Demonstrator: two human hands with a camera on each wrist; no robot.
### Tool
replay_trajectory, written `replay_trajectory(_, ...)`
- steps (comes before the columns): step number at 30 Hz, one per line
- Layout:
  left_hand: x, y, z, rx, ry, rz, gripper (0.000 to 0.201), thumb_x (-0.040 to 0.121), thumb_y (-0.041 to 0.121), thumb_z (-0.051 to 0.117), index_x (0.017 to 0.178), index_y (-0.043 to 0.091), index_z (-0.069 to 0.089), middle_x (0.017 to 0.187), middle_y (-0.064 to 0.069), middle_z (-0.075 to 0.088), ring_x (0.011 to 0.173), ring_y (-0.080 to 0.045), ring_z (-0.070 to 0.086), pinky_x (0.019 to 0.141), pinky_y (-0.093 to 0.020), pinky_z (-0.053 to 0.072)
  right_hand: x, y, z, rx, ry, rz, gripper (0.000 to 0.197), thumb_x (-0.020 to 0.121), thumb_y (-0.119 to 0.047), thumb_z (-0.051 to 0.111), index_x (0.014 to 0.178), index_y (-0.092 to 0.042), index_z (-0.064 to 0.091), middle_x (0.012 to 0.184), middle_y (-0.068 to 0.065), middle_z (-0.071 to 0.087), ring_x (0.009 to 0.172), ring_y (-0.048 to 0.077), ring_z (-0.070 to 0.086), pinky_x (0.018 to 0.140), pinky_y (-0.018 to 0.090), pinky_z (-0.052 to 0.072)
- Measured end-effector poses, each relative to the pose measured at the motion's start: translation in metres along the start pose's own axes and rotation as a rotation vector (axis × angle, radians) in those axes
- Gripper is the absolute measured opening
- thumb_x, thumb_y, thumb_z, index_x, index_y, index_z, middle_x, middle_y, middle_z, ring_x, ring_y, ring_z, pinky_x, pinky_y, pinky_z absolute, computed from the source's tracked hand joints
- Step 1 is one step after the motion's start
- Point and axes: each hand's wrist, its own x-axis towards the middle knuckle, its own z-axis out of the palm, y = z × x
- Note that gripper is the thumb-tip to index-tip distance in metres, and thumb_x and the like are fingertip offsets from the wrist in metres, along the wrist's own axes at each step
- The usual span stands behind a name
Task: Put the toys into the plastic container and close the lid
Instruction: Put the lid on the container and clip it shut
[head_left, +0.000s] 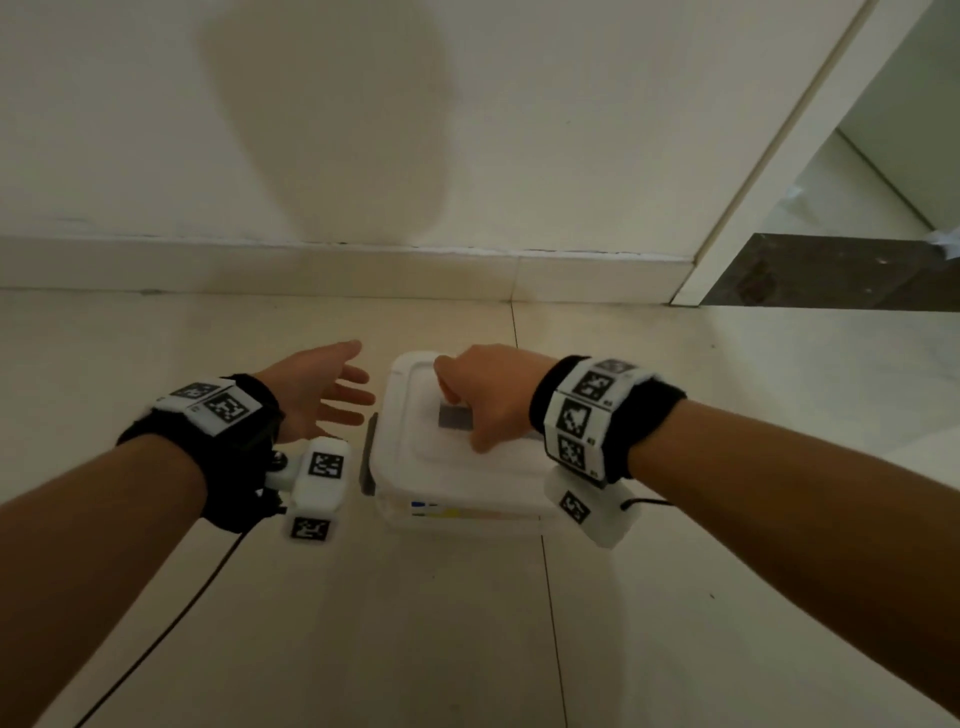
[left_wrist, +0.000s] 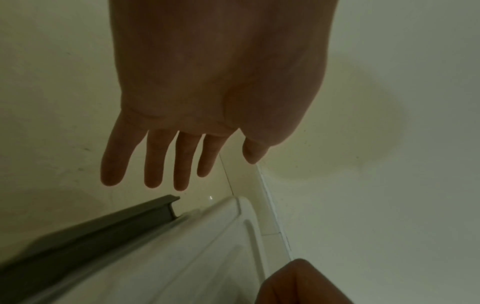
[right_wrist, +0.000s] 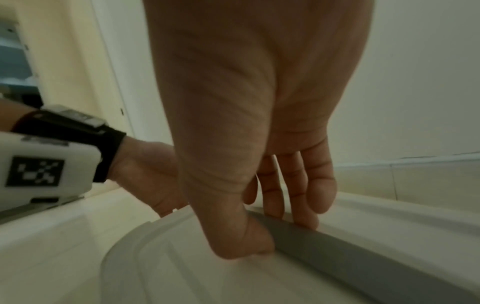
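The white plastic container stands on the floor with its white lid lying on top. My right hand reaches over the lid and pinches the grey handle at the lid's middle between thumb and fingers. My left hand hovers just left of the container, fingers straight and spread, holding nothing. A grey latch sticks out from the lid's left side, below the left hand's fingertips. Faint blue and yellow shapes show through the container's front wall; the toys are otherwise hidden.
Pale floor tiles surround the container. A white wall with a skirting board runs close behind it. At the right a door frame opens onto a dark threshold. A black cable hangs from my left wrist.
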Motion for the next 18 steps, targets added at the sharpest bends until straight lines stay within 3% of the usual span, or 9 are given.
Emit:
replay_trajectory(8, -0.009, -0.026, 0.019, 0.147, -0.137, -0.078, 0.059, 0.093, 0.052, 0.053, 0.134, 0.01, 0.053, 0.125, -0.017, 0.061, 0.11, -0.038, 0.062, 0.096, -0.055, 0.049, -0.002, -0.013, 0.027, -0.087, -0.001, -0.037, 0.043, 0.079, -0.023, 0.077, 0.096, -0.018, 0.039, 0.096, 0.004, 0.051, 0.083, 0.021, 0.049, 0.07, 0.032, 0.041)
replay_trajectory(13, -0.01, -0.03, 0.026, 0.219, -0.108, -0.068, 0.049, 0.092, 0.03, 0.065, 0.133, 0.005, 0.055, 0.126, -0.015, 0.061, 0.108, -0.036, 0.062, 0.093, -0.057, 0.052, -0.004, -0.006, 0.03, -0.037, 0.042, -0.048, 0.031, 0.083, -0.016, 0.068, 0.111, -0.013, 0.056, 0.106, 0.007, 0.061, 0.093, 0.025, 0.059, 0.074, 0.032, 0.048)
replay_trajectory(18, -0.009, -0.029, 0.027, 0.219, -0.098, -0.062, 0.044, 0.092, 0.024, 0.065, 0.129, 0.003, 0.056, 0.123, -0.016, 0.062, 0.104, -0.036, 0.063, 0.08, -0.053, 0.058, -0.005, 0.01, 0.034, 0.068, 0.128, -0.011, 0.024, 0.079, -0.02, 0.072, 0.097, -0.02, 0.056, 0.093, -0.002, 0.056, 0.084, 0.021, 0.054, 0.073, 0.031, 0.048)
